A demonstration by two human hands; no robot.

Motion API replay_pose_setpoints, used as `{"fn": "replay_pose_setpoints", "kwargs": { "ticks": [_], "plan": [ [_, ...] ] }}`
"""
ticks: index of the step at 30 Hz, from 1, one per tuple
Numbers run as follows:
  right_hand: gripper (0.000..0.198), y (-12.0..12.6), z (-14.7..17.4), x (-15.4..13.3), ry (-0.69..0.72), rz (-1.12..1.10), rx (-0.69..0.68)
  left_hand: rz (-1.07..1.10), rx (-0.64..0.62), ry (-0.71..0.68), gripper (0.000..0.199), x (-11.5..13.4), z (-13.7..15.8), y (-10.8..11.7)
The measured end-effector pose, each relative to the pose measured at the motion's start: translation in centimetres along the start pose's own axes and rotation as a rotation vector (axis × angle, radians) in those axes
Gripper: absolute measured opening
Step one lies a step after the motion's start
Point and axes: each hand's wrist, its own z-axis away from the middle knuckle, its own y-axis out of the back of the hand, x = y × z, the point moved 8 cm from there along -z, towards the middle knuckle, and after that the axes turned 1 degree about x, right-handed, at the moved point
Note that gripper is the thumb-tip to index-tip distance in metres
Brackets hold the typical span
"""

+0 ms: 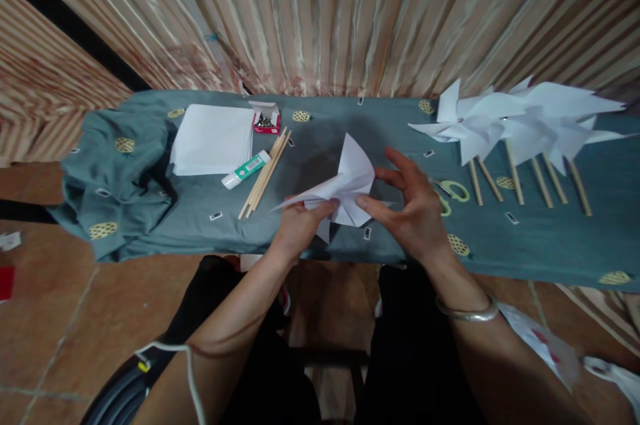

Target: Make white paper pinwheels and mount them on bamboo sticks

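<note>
A white paper pinwheel (353, 175), its blades folded in, is held above the front middle of the cloth-covered table. My left hand (299, 228) grips it near the centre, thumb on top and fingers hidden beneath the paper. On its right side my right hand (413, 208) has the thumb on a blade and the forefinger at the blade's edge, with the other fingers spread. Scissors with pale green handles (454, 191) lie just beyond the right hand, partly hidden by it. No stick shows on this pinwheel.
Left of the hands lie several wooden sticks (265, 175), a glue stick (246, 169), a red box of metal pins (267, 119) and a stack of white paper (214, 138). Several finished pinwheels on sticks (520, 118) lie at the right. A pleated curtain (320, 18) hangs behind the table.
</note>
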Motion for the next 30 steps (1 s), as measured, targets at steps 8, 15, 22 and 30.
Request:
{"fn": "replay_pose_setpoints", "kwargs": {
  "ticks": [8,15,22,30],
  "plan": [
    [0.078,-0.2,0.1,0.5,-0.048,0.039,-0.042,0.041,-0.078,0.024,0.023,-0.2,0.3,-1.1],
    [0.074,0.0,0.1,0.5,-0.036,0.053,-0.040,0.091,-0.084,-0.033,0.026,0.1,0.4,-1.5],
    [0.077,0.2,0.2,-0.3,0.018,0.205,-0.024,0.046,-0.095,-0.093,0.024,0.1,0.2,-1.6],
    [0.077,-0.3,0.1,-0.3,0.000,0.200,-0.077,-0.003,-0.137,-0.110,0.021,-0.1,0.4,-2.2]
  ]
}}
